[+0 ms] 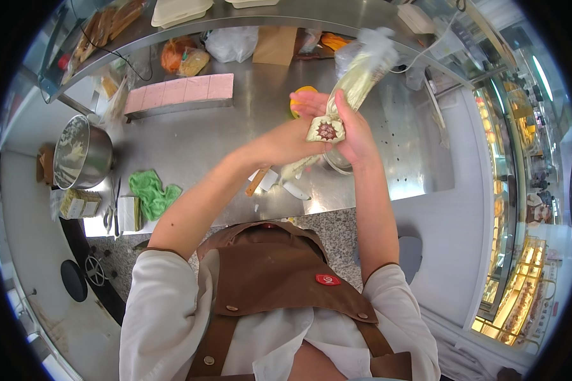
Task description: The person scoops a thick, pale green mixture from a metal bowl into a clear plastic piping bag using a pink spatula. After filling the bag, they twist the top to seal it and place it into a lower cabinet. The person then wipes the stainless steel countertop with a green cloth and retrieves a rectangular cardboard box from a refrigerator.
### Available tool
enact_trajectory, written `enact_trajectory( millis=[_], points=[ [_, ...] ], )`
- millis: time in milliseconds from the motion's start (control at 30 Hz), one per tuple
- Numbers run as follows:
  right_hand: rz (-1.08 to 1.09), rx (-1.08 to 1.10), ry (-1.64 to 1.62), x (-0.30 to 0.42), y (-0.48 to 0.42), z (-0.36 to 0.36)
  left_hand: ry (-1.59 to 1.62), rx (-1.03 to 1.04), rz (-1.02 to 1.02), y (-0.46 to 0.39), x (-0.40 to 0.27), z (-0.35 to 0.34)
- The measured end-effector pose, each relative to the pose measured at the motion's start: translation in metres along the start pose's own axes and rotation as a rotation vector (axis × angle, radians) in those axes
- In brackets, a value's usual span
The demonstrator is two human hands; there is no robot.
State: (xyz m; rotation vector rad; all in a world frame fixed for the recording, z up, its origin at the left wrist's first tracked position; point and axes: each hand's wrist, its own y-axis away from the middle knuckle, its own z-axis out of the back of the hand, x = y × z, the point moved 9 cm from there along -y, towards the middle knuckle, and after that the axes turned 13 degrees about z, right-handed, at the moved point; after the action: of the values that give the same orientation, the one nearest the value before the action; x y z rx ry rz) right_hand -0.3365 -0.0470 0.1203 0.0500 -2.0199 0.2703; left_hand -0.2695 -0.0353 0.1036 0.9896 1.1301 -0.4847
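Observation:
Both of my hands are raised over the stainless-steel worktable, around a clear piping bag (355,90) filled with pale cream. My left hand (286,143) holds the bag's narrow end, its fingers stretched out behind. My right hand (357,131) wraps the bag from the right, thumb up along it. The star-shaped end (326,130) points at me; it is coated in pale cream, with reddish brown inside. A round, shiny rim (338,164) shows partly under my right hand. Below my left hand lie a wooden-handled tool (257,182) and a white-handled tool (295,190). A yellow object (303,101) is partly hidden by my fingers.
A long pink cake (181,91) scored into pieces sits in a metal tray at the back left. At the left stand a cream-smeared mixing bowl (83,152), a green cloth (153,193) and scissors (108,219). A raised shelf (305,21) crosses the back, with bags beneath.

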Motion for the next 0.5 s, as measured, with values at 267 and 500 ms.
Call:
enact_trajectory(
  millis=[267,500],
  points=[
    [0.013,-0.096,-0.294,-0.007,0.013,-0.022,1.2,0.869,-0.053,0.022,0.02,-0.066],
    [0.006,-0.399,-0.083,-0.015,0.023,0.025,-0.501,-0.392,0.051,0.038,-0.003,0.003]
  ],
)
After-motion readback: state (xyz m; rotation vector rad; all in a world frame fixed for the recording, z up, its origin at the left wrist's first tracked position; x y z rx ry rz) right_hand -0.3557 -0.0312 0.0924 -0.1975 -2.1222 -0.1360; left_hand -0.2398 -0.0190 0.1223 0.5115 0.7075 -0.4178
